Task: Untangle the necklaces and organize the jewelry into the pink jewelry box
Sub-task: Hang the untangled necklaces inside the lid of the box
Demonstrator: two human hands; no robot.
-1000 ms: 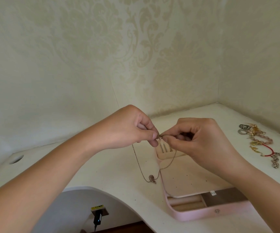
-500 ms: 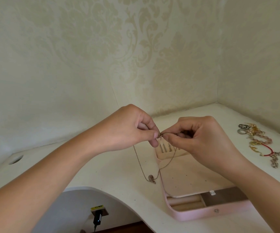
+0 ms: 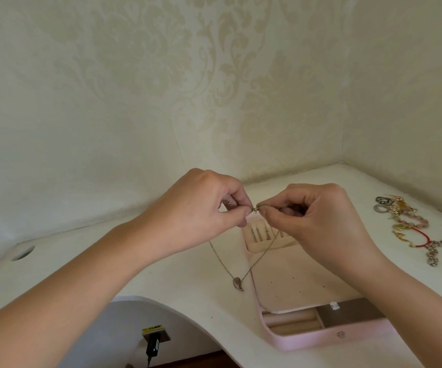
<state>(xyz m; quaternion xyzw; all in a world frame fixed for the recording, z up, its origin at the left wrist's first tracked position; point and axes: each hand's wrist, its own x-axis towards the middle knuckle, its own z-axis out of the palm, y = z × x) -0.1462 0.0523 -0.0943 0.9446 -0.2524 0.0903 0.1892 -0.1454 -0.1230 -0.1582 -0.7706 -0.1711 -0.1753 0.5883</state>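
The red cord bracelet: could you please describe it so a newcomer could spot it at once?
On the white desk, look right of the pink box to the loose heap of jewelry. Toward its near end curves the red cord bracelet, the only red piece among gold charms and silver chain.

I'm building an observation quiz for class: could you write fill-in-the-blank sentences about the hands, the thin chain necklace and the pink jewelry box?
1. The thin metal chain necklace is pinched by ____ hands: the left hand and the right hand.
2. Its small grey teardrop pendant is to the ____ of the open pink rectangular jewelry box.
3. The loose pile of rings and bracelets lies on the white desk to the box's ____.
Missing words: both; left; right.
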